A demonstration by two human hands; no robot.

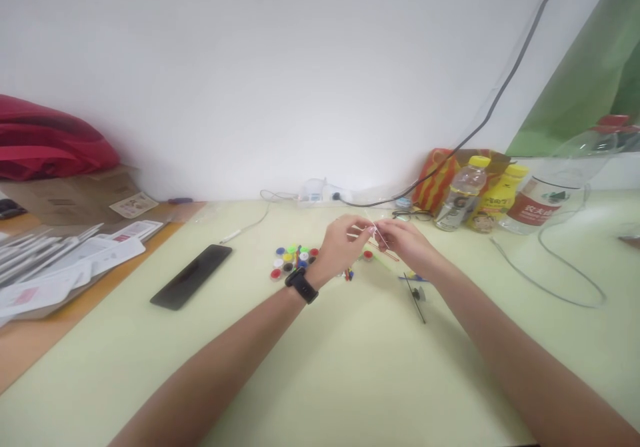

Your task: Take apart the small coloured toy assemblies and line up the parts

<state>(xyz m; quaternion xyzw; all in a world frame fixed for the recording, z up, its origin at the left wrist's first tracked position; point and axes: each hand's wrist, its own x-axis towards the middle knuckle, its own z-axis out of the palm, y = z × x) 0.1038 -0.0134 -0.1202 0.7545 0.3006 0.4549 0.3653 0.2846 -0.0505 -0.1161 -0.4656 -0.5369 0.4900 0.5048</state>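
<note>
In the head view my left hand (343, 246), with a black watch (303, 284) on its wrist, is raised over the table with its fingers pinched. My right hand (409, 242) meets it, its fingertips also pinched together. Between both sets of fingertips is a thin white stick (382, 235), slanting down to the right. Behind and beside my left wrist lie several small round pots (288, 258) in red, blue, yellow, green, white and black. One red pot (368, 256) sits below my fingertips. A thin dark rod (415, 300) with a small grey piece lies under my right forearm.
A black phone (191, 277) lies left of the pots. Papers (75, 260) and a cardboard box (75, 197) stand far left. On the right are a clear bottle (463, 194), a yellow bottle (497, 199), a large water bottle (543, 200) and a loose grey cable (560, 294).
</note>
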